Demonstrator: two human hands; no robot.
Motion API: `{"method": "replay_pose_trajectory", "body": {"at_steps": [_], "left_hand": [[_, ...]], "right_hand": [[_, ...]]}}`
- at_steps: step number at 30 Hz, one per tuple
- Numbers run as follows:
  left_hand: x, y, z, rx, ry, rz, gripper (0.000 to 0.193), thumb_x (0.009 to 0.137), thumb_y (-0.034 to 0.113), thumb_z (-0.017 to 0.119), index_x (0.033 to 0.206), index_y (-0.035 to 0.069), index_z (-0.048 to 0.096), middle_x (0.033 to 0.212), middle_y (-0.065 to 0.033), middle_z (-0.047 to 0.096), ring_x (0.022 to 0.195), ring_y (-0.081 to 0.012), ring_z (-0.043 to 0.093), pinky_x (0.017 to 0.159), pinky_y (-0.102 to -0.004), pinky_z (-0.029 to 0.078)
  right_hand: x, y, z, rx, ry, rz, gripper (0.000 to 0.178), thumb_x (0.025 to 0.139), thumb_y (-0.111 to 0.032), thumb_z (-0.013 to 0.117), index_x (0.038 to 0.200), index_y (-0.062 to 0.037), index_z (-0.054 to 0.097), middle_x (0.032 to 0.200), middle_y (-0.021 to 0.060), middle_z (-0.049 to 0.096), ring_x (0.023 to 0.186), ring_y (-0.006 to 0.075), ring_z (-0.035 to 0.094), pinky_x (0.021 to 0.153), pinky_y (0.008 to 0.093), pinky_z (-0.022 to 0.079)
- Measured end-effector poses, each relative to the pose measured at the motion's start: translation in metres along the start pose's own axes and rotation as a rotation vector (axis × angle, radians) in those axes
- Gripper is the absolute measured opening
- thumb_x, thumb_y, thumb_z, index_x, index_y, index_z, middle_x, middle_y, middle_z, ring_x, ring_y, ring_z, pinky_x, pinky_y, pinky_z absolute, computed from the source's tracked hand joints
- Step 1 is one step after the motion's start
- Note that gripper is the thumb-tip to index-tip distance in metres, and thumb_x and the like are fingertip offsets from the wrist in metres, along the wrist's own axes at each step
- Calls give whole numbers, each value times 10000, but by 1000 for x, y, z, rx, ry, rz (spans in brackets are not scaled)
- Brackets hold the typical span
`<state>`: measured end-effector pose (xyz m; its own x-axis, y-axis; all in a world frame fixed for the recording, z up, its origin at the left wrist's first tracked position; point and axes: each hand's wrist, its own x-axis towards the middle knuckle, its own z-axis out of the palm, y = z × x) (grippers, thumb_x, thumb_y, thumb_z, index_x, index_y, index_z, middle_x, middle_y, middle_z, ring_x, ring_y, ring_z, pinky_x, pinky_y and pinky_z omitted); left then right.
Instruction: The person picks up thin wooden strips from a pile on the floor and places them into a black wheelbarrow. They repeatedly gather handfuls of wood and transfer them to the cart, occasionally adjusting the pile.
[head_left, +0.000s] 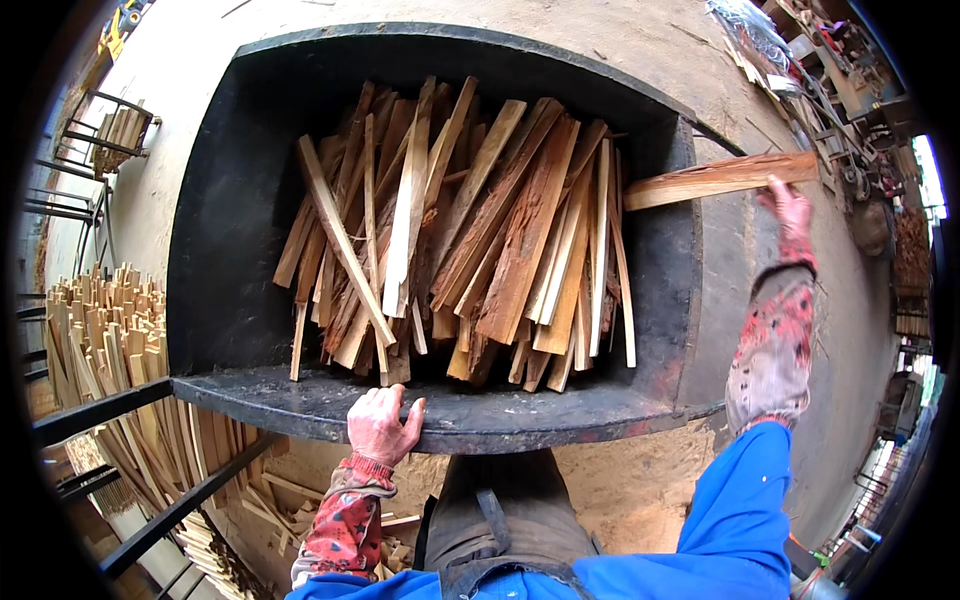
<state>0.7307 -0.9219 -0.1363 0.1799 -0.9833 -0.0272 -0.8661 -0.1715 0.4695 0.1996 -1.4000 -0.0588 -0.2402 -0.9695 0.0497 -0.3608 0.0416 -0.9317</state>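
A black open bin [450, 425] stands in front of me, holding a heap of rough wood strips [525, 245], some with bark on them. My left hand [380, 428] is curled over the near rim of this bin, thumb pointing right. Out to the right, my right hand [788, 208] grips a wide wood strip [715, 180] near its right end. Its fingertips show at the strip's lower edge, while the rest of the grasp is partly hidden. The strip lies sideways, and its left end reaches the bin's right side.
Dense stacks of cut wood strips [110, 330] fill the left side, beside black metal bars [110, 410]. A small metal rack [110, 135] with wood stands farther left. Clutter [845, 90] lines the far right. Loose offcuts [285, 505] lie on the floor near me.
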Motion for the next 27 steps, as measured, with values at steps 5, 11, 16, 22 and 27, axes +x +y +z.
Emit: {"method": "replay_pose_trajectory", "body": {"at_steps": [5, 11, 16, 22, 27], "left_hand": [[0, 0, -3, 1, -3, -1, 234, 746, 208, 747, 793, 60, 572, 671, -64, 560, 648, -266, 578, 593, -377, 465], [10, 1, 14, -246, -119, -176, 289, 751, 226, 757, 906, 26, 616, 680, -95, 602, 658, -286, 615, 602, -361, 497], [82, 45, 60, -222, -289, -62, 344, 817, 300, 697, 982, 16, 599, 851, -155, 619, 838, -332, 622, 752, -404, 509], [150, 98, 159, 95, -221, -232, 810, 715, 486, 773, 1283, 26, 424, 1213, -165, 503, 1153, -345, 493, 939, -475, 418], [151, 122, 184, 174, -99, -322, 946, 655, 390, 836, 1373, 8, 355, 1270, -173, 475, 1139, -354, 494, 893, -476, 459]], "right_hand": [[8, 15, -4, -55, -44, 175, 344, 884, -178, 664, 1141, 34, 577, 991, 146, 667, 793, 239, 696, 656, 313, 607], [33, -1, 20, -32, -107, 83, 328, 884, -170, 656, 1130, 34, 584, 991, 128, 664, 819, 226, 689, 686, 309, 608], [71, 23, 13, -66, 23, 116, 337, 856, -218, 693, 1061, 37, 611, 917, 119, 681, 728, 212, 693, 570, 322, 609], [66, 11, 15, -82, -157, 54, 411, 884, -299, 696, 1086, 45, 596, 893, 120, 668, 689, 195, 692, 549, 276, 591], [25, 6, 17, 20, -160, 32, 605, 849, -360, 739, 1200, 93, 542, 1003, 138, 638, 666, 171, 675, 533, 258, 573]]}}
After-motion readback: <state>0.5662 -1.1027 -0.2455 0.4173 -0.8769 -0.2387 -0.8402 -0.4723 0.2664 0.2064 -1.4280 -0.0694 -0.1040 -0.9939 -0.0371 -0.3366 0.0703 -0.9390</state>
